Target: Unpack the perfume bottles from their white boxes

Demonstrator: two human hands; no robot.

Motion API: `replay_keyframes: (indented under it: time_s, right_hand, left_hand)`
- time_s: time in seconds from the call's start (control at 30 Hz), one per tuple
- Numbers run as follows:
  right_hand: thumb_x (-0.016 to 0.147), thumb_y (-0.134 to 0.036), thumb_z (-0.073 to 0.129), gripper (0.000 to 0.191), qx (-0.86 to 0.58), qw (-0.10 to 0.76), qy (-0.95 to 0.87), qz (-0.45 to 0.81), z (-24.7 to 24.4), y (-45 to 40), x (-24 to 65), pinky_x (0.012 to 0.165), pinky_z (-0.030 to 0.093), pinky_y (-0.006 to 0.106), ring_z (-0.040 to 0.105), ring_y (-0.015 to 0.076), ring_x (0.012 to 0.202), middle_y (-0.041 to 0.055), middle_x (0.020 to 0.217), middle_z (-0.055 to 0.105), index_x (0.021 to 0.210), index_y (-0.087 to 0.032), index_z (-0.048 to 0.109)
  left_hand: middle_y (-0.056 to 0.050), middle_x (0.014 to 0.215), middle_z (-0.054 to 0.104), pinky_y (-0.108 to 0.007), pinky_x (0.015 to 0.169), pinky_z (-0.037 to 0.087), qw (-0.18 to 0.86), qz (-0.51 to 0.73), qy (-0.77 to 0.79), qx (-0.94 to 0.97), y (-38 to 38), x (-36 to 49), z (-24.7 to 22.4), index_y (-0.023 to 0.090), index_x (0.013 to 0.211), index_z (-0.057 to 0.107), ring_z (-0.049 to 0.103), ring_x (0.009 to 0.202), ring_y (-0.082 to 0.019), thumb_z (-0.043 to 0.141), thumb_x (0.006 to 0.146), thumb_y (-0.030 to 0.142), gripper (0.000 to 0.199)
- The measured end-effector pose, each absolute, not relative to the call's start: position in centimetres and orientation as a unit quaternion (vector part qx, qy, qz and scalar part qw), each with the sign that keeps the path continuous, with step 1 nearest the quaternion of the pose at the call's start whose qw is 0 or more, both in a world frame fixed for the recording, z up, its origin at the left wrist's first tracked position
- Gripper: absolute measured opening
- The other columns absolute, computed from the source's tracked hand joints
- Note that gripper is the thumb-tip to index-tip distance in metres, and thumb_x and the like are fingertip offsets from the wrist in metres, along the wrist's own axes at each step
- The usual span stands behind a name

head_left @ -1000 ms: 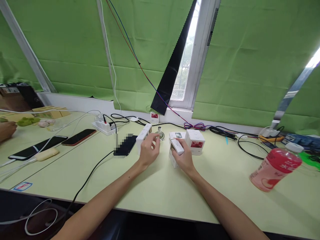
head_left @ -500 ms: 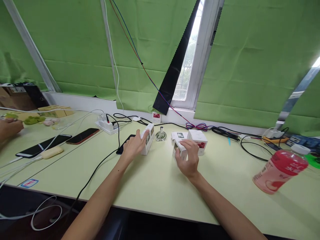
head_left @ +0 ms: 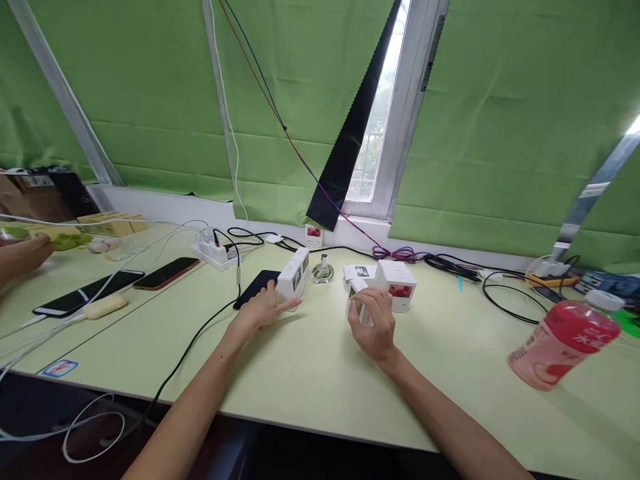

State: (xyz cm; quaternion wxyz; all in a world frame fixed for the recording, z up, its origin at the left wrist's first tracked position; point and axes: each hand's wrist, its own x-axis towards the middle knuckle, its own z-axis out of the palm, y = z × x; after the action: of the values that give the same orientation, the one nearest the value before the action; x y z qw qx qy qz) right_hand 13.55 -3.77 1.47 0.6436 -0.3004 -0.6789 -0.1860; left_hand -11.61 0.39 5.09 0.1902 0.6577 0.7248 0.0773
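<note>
Just in front of a white box with a picture on its side is my left hand, its thumb stretched out and fingers apart, over the near end of a black phone. My right hand grips a small white box, thumb on one side and fingers over the top. Behind it stand a flat white box and a larger white box with a red picture. Between the two hands, farther back, a small glass bottle stands upright.
A pink bottle stands at the right. Black cables run along the wall. At the left lie two phones, a yellow case and a power strip. Another person's hand is at the far left.
My left hand has let go of the white box and moved back toward me and left; that box now sits turned at an angle. My right hand has shifted slightly on its small box.
</note>
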Motion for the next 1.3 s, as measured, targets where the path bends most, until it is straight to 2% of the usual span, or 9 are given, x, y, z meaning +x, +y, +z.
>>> replay_keyframes:
  time_s: [0.1,0.23,0.53,0.6,0.67,0.77,1.0,1.13,1.3]
  right_hand:
    - [0.084,-0.006,0.060,0.016,-0.302,0.641,-0.684,-0.177,1.3,-3.8,13.5,0.080,0.047,0.039,0.060,0.0212,0.087,0.0051,0.084,0.064,0.093,-0.020,0.059]
    - [0.084,-0.006,0.060,0.016,-0.302,0.636,-0.690,-0.170,1.2,-3.7,13.6,0.080,0.047,0.039,0.059,0.0210,0.086,0.0049,0.083,0.064,0.092,-0.020,0.059]
    - [0.087,-0.008,0.056,0.014,-0.350,0.608,-0.693,-0.167,1.0,-3.4,13.8,0.082,0.047,0.038,0.058,0.0213,0.089,0.0049,0.086,0.064,0.093,-0.020,0.058]
    - [0.087,-0.008,0.056,0.015,-0.375,0.597,-0.689,-0.168,0.8,-3.1,14.0,0.084,0.046,0.039,0.057,0.0225,0.093,0.0060,0.091,0.064,0.097,-0.020,0.058]
    - [0.087,-0.009,0.056,0.017,-0.400,0.588,-0.682,-0.173,0.6,-2.9,14.2,0.087,0.045,0.040,0.056,0.0239,0.098,0.0071,0.096,0.065,0.100,-0.020,0.059]
    - [0.087,-0.011,0.056,0.019,-0.429,0.576,-0.673,-0.176,0.5,-2.6,14.5,0.091,0.044,0.043,0.055,0.0253,0.104,0.0083,0.102,0.064,0.104,-0.020,0.059]
    - [0.086,-0.014,0.056,0.025,-0.435,0.572,-0.680,-0.145,0.7,-2.4,14.7,0.097,0.046,0.046,0.052,0.0262,0.110,0.0107,0.111,0.060,0.111,-0.020,0.057]
    - [0.087,-0.015,0.054,0.032,-0.466,0.549,-0.687,-0.101,0.5,-2.4,14.6,0.097,0.048,0.045,0.054,0.0273,0.114,0.0134,0.120,0.057,0.118,-0.020,0.054]
    - [0.087,-0.017,0.053,0.040,-0.525,0.506,-0.683,-0.052,0.4,-2.4,14.4,0.082,0.055,0.042,0.059,0.0284,0.106,0.0162,0.126,0.052,0.127,-0.019,0.049]
  left_hand:
    - [-0.031,0.138,0.051,-0.033,0.060,0.045,0.186,0.068,0.724,0.661,0.5,-11.5,4.8,0.008,0.148,0.023,0.069,0.070,-0.028,0.043,0.076,0.084,0.106]
    - [-0.030,0.129,0.058,-0.033,0.066,0.044,0.172,0.093,0.718,0.668,0.4,-11.6,4.4,0.007,0.140,0.034,0.068,0.088,-0.035,0.049,0.079,0.078,0.094]
    - [-0.018,0.132,0.059,-0.038,0.079,0.048,0.003,0.329,0.654,0.681,0.0,-10.2,4.2,0.018,0.135,0.042,0.062,0.112,-0.035,0.056,0.087,0.061,0.066]
    - [-0.016,0.131,0.059,-0.035,0.079,0.049,-0.056,0.404,0.597,0.691,-0.2,-9.4,4.3,0.018,0.129,0.049,0.064,0.105,-0.029,0.054,0.092,0.051,0.050]
    - [-0.013,0.121,0.062,-0.031,0.073,0.049,-0.097,0.459,0.526,0.709,-0.5,-8.5,4.1,0.018,0.117,0.056,0.066,0.082,-0.020,0.053,0.094,0.039,0.032]
    - [-0.006,0.101,0.068,-0.026,0.062,0.045,-0.098,0.465,0.414,0.776,-1.2,-7.1,3.2,0.018,0.102,0.060,0.052,0.053,-0.009,0.050,0.095,0.027,0.015]
    - [0.001,0.068,0.065,-0.023,0.055,0.036,0.032,0.256,0.281,0.924,-3.2,-4.3,1.2,0.019,0.084,0.062,0.051,0.053,-0.009,0.049,0.090,0.017,0.015]
    - [0.001,0.065,0.062,-0.023,0.054,0.034,0.064,0.233,0.297,0.924,-3.6,-3.8,0.9,0.018,0.077,0.061,0.049,0.053,-0.009,0.049,0.089,0.016,0.017]
    - [0.001,0.064,0.060,-0.023,0.053,0.033,0.092,0.240,0.311,0.915,-3.3,-3.9,0.8,0.018,0.077,0.062,0.047,0.053,-0.009,0.048,0.090,0.017,0.020]
